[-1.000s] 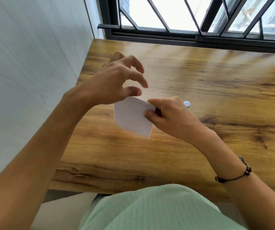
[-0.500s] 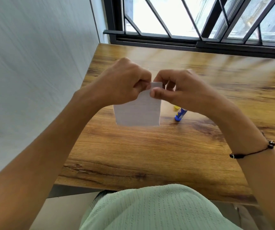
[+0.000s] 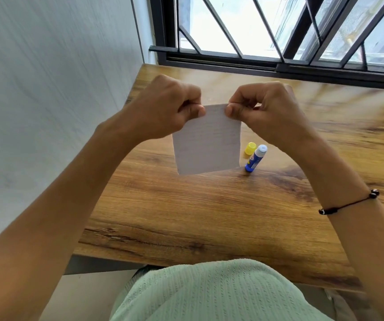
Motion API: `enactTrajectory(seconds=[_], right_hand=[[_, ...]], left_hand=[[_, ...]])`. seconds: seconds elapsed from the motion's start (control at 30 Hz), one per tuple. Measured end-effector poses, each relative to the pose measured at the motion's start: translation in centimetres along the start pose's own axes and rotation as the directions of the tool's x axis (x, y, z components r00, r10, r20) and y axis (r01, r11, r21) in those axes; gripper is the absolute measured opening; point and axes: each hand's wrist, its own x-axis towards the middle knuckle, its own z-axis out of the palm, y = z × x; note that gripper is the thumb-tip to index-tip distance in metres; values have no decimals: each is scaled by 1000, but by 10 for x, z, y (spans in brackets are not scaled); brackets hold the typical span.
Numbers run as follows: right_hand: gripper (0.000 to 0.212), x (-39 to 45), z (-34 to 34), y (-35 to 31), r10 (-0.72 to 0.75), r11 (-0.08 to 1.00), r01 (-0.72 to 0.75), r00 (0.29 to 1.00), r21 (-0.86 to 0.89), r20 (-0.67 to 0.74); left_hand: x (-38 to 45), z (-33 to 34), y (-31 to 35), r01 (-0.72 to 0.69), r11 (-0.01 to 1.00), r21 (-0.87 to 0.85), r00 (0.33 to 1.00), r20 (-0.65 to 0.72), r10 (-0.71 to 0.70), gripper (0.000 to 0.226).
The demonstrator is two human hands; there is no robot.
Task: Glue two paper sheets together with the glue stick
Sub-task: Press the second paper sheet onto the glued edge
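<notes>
A small white paper sheet (image 3: 207,142) hangs upright above the wooden table (image 3: 209,205). My left hand (image 3: 165,107) pinches its top left corner and my right hand (image 3: 263,110) pinches its top right corner. I cannot tell whether it is one sheet or two pressed together. Just right of the paper's lower edge stands the blue glue stick (image 3: 254,158), uncapped, its white tip showing. Its yellow cap (image 3: 250,148) sits on the table right behind it.
A white wall runs along the table's left edge. A black-framed window with bars closes off the far edge. My green-clothed lap lies below the near table edge. A dark bead bracelet circles my right wrist.
Both hands lifted the paper off the table and now hold it by its top corners, farther apart than half a second ago. The glue stick and cap have come into view.
</notes>
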Motion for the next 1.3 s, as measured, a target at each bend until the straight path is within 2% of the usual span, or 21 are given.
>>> enactTrajectory(seconds=[0.27,0.33,0.4,0.47,0.53,0.6,0.67,0.77,0.83,0.9,0.97,1.03,1.1,1.17,1.3], right_hand=[[8,2,-12,6,-7,1000,7,1000,9,-7],[10,0,-24,15,50,998,-47,997,46,-61],[12,-1,-37,24,105,990,-94,989,107,-103],[16,0,-37,22,82,989,-69,992,133,-93],[19,3,-27,14,52,985,-38,995,166,-82],[20,5,-19,9,44,975,-23,995,223,-89],[20,3,-17,10,52,958,-24,994,287,-91],[20,-1,-13,14,80,942,-44,992,333,-93],[17,-3,-13,18,113,936,-98,993,338,-25],[13,-3,-22,22,148,928,-204,970,312,195],[22,1,-36,23,158,923,-270,914,272,374],[20,10,-41,17,117,947,-203,940,250,321],[14,20,-33,3,41,984,-76,977,163,207],[9,28,-20,-7,-14,997,2,987,75,162],[3,32,-5,-8,20,997,-22,999,71,38]], left_hand=[[-8,-11,-7,8,999,40,1000,-7,-7,17],[-16,-21,-18,78,995,58,997,-30,-76,14],[-24,-30,-27,180,983,34,976,-130,-174,15],[-22,-28,-22,212,974,-75,951,-215,-224,30],[-13,-15,-7,197,952,-235,944,-215,-249,53],[-5,-3,5,219,899,-380,930,-198,-310,66],[-1,8,10,231,820,-523,907,-188,-376,55],[3,19,9,212,710,-672,880,-184,-437,20],[6,24,9,236,709,-665,862,-193,-468,20],[8,28,10,269,750,-605,857,-205,-473,26],[11,28,12,280,795,-538,864,-219,-453,28],[14,30,16,269,830,-490,885,-216,-414,26],[19,32,20,233,838,-494,906,-204,-372,26],[23,33,23,216,831,-513,912,-197,-359,32],[26,34,26,221,829,-514,901,-218,-375,34]])
